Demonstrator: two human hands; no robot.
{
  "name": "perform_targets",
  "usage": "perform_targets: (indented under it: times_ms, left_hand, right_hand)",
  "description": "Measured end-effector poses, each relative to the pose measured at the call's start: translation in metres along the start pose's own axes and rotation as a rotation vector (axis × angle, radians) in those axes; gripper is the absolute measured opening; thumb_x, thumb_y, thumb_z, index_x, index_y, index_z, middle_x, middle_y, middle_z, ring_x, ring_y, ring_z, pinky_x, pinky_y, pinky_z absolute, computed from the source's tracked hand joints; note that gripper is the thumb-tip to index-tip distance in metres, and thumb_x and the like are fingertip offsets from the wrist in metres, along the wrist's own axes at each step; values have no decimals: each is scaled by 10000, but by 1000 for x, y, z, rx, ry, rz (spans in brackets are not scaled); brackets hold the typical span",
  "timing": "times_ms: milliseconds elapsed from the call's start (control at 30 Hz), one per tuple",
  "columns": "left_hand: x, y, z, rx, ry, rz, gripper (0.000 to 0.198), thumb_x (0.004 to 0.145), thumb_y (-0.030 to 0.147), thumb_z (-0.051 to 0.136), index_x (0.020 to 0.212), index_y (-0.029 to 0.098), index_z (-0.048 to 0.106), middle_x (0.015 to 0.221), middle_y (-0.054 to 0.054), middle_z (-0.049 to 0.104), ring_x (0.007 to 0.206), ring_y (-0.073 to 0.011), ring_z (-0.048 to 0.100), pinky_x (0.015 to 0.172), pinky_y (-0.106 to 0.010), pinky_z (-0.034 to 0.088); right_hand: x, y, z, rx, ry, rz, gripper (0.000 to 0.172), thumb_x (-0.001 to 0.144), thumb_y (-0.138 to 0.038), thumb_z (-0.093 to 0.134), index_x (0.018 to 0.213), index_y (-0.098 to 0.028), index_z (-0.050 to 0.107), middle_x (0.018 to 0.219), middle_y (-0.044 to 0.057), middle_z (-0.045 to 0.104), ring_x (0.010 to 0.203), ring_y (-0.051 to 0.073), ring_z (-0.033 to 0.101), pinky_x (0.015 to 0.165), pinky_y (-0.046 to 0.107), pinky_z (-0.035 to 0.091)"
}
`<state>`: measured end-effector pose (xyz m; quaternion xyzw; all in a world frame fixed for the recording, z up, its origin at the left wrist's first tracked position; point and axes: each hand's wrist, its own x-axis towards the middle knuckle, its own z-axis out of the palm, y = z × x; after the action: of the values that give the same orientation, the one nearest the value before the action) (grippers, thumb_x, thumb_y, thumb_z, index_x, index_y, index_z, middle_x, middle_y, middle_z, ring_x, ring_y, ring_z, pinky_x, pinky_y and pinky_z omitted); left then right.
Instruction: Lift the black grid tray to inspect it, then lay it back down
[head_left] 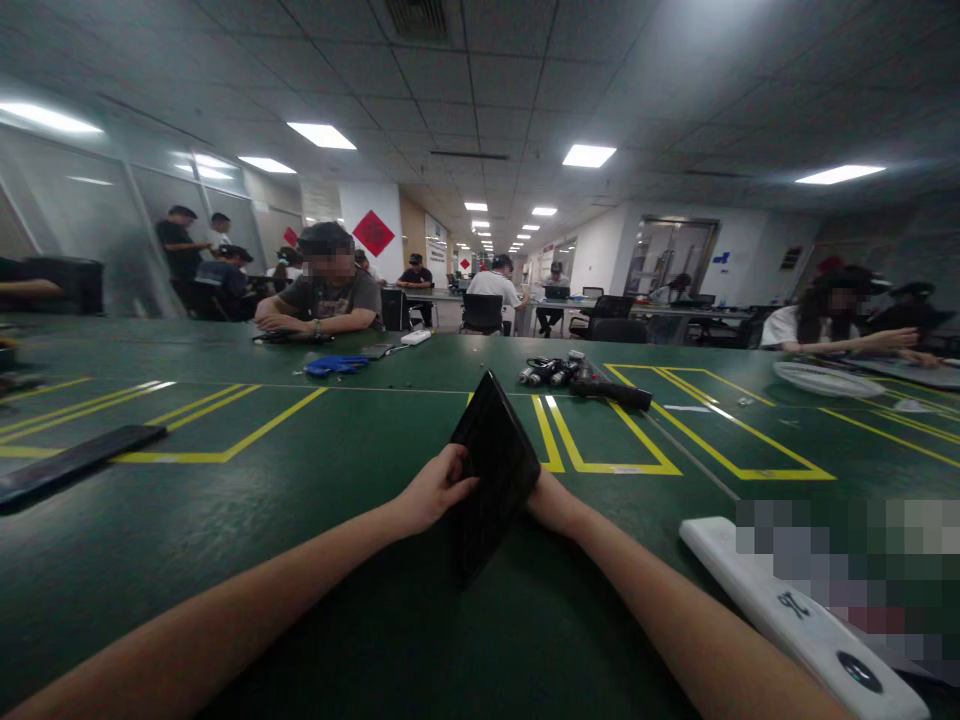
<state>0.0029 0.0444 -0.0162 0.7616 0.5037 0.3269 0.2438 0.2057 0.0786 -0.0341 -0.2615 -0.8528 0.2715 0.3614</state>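
Observation:
A thin, dark, flat panel (495, 480) stands tilted on one corner in front of me, above the green table; its exact kind is too dark to make out. My left hand (439, 490) grips its left edge, with the thumb and bent fingers against the near face. Behind the right edge is my right hand (553, 500), touching or very close to the panel. The panel hides the right fingers. The lower corner sits in shadow, so I cannot tell whether it rests on the table.
Yellow tape rectangles (630, 468) mark the green table (337, 560). A long black bar (75, 465) lies left, a white power strip (795, 610) right. Farther off are blue gloves (335, 365), a bundle of black cables (555, 371), and a white plate (825, 379). People sit across the table.

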Motion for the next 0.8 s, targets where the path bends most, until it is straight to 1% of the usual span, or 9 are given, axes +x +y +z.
perform_targets:
  times_ms: [133, 200, 267, 367, 400, 467, 600, 733, 800]
  left_hand:
    - [-1, 5, -2, -48, -42, -18, 362, 713, 382, 563, 979, 166, 447, 658, 54, 355, 599, -99, 360, 570, -234, 331]
    - [-1, 8, -4, -146, -25, -90, 357, 692, 351, 593, 972, 167, 468, 674, 48, 382, 610, -98, 374, 573, -231, 335]
    - [-1, 10, -8, -333, 36, -251, 270, 713, 266, 570, 940, 152, 480, 676, 38, 409, 597, -92, 395, 557, -226, 341]
    - [0, 14, -15, -672, 210, -524, 145, 723, 63, 470, 858, 116, 463, 657, 15, 439, 543, -73, 424, 522, -213, 356]
    - [0, 15, -17, -741, 256, -572, 158, 710, 16, 451, 836, 112, 454, 656, 8, 451, 531, -67, 433, 520, -208, 367]
    - [-1, 17, -20, -797, 272, -589, 173, 707, -15, 450, 826, 110, 452, 687, -14, 498, 538, -60, 471, 538, -203, 398]
    - [-5, 21, -21, -768, 138, -546, 67, 776, 143, 497, 830, 104, 492, 664, -24, 554, 499, -70, 503, 459, -192, 388]
    - [-8, 22, -20, -709, -88, -405, 160, 752, 255, 551, 842, 132, 506, 630, 13, 557, 423, -47, 465, 363, -156, 306]
    - [-8, 22, -19, -716, -154, -387, 186, 755, 305, 547, 827, 150, 476, 637, 19, 565, 401, -42, 459, 338, -145, 276]
  right_hand:
    - [1, -8, 2, 27, -21, -131, 398, 803, -298, 477, 1185, -187, 500, 1238, 88, 510, 1125, 211, 468, 1009, 391, 318]
    - [2, -10, 3, 10, -5, -149, 415, 809, -287, 471, 1209, -177, 480, 1288, 89, 462, 1134, 207, 467, 1006, 379, 333]
    - [3, -12, 4, -17, 4, -141, 428, 823, -294, 448, 1230, -164, 458, 1299, 93, 449, 1148, 205, 459, 1008, 373, 337]
    - [2, -15, 4, -50, -7, -126, 445, 838, -315, 427, 1255, -159, 430, 1288, 89, 463, 1183, 203, 424, 1026, 360, 317]
    - [2, -15, 3, -62, -17, -127, 446, 840, -317, 429, 1259, -165, 426, 1292, 83, 459, 1196, 204, 408, 1033, 358, 305]
    - [1, -16, 2, -77, -33, -131, 435, 844, -314, 427, 1258, -180, 430, 1305, 68, 446, 1214, 206, 383, 1045, 357, 286]
    - [2, -15, 1, -21, -25, -123, 428, 841, -300, 443, 1257, -199, 430, 1318, 50, 431, 1213, 206, 382, 1048, 370, 277]
    - [6, -11, 4, 135, -53, -84, 426, 845, -283, 440, 1268, -235, 410, 1315, 29, 436, 1165, 187, 436, 1030, 362, 307]
    - [8, -7, 6, 196, -72, -85, 418, 844, -272, 443, 1261, -258, 416, 1297, 12, 458, 1143, 179, 458, 1028, 359, 311]
